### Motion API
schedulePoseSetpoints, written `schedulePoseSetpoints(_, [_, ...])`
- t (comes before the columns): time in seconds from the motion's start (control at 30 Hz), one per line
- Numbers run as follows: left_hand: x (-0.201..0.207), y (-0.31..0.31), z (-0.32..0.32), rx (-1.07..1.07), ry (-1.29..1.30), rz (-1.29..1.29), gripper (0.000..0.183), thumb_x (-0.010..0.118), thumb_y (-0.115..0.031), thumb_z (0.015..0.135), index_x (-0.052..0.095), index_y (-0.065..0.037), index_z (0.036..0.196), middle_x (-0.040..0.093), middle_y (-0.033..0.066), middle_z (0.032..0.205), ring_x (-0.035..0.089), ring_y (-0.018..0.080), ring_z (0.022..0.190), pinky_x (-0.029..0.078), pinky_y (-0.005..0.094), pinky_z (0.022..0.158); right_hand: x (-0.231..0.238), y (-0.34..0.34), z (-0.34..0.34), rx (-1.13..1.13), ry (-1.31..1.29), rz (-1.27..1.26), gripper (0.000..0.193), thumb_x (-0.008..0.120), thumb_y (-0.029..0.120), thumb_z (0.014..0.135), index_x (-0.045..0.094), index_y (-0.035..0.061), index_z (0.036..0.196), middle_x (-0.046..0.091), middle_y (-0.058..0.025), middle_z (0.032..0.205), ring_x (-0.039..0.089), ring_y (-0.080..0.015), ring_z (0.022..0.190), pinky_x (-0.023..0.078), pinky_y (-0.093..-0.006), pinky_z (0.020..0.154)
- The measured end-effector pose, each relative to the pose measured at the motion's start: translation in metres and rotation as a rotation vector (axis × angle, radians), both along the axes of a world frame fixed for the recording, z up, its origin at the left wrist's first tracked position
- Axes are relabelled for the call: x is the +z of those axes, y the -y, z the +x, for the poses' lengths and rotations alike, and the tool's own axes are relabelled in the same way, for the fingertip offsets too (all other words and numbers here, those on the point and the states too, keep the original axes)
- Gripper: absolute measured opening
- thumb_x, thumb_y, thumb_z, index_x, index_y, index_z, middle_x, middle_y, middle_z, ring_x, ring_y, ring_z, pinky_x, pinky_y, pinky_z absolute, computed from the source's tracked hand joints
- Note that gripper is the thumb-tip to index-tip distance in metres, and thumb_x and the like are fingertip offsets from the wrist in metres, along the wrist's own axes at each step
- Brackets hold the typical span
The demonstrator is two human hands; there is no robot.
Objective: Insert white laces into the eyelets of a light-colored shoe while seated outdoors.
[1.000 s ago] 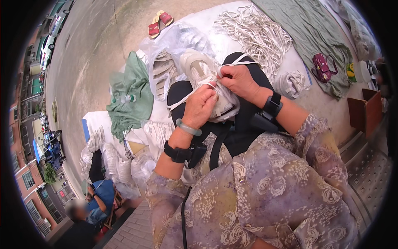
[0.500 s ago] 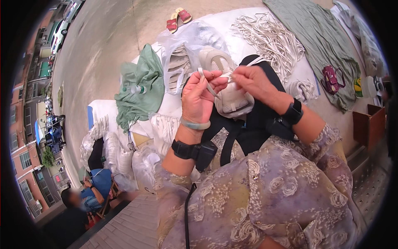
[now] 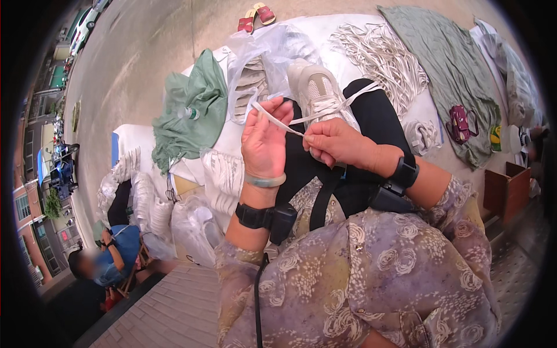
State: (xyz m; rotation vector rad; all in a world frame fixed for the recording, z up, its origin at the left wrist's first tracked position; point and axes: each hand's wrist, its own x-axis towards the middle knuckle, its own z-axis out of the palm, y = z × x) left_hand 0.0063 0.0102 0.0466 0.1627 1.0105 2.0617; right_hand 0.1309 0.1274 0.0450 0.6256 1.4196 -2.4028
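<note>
A beige-white lace-up sneaker rests on my lap, toe pointing away, with white lace threaded across its tongue. A flat white shoelace stretches between my hands, left of the shoe. My left hand, palm turned up and fingers curled, has the lace running across its fingers and thumb. Lower and to the right, my right hand pinches the same lace between thumb and forefinger, covering the shoe's heel end. Another stretch of lace runs over the shoe toward my dark-covered right knee.
Loose laces lie heaped on a white sheet. Bagged shoe parts and a green cloth with a bottle lie left. A maroon bag rests on grey-green cloth at right. Another person sits lower left.
My right hand has come down and toward me, pulling the lace taut from the left hand. My left hand has shifted slightly left, away from the shoe, whose laces show more now.
</note>
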Motion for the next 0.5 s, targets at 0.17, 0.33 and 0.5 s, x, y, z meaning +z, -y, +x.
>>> schedulePoseSetpoints(0.17, [-0.003, 0.020, 0.004, -0.364, 0.082, -0.470, 0.025, 0.052, -0.032, 0.089, 0.056, -0.007, 0.085, 0.058, 0.0054, 0.069, 0.053, 0.0118, 0.051, 0.040, 0.0227, 0.042, 0.009, 0.004, 0.006, 0.021, -0.343, 1.163, 0.019, 0.051, 0.018, 0.082, 0.056, 0.0028, 0.072, 0.056, -0.0177, 0.063, 0.057, -0.0355, 0.061, 0.044, -0.0431, 0.058])
schedulePoseSetpoints(0.33, [-0.012, 0.013, 0.019, -0.501, -0.057, -0.458, 0.020, 0.057, -0.026, 0.088, 0.056, -0.007, 0.079, 0.057, 0.0015, 0.065, 0.049, 0.0053, 0.045, 0.033, 0.0161, 0.036, 0.004, 0.005, 0.009, 0.083, -0.331, 1.251, 0.020, 0.050, 0.019, 0.082, 0.055, 0.0042, 0.070, 0.058, -0.0174, 0.066, 0.057, -0.0363, 0.066, 0.044, -0.0445, 0.059])
schedulePoseSetpoints(0.5, [-0.014, 0.006, 0.021, -0.443, -0.111, -0.436, 0.018, 0.056, -0.023, 0.088, 0.056, -0.007, 0.080, 0.057, 0.0007, 0.064, 0.047, 0.0046, 0.044, 0.033, 0.0161, 0.036, -0.004, -0.007, 0.017, 0.032, -0.388, 1.269, 0.015, 0.051, 0.018, 0.081, 0.056, 0.0061, 0.074, 0.057, -0.0150, 0.068, 0.057, -0.0344, 0.065, 0.044, -0.0435, 0.058])
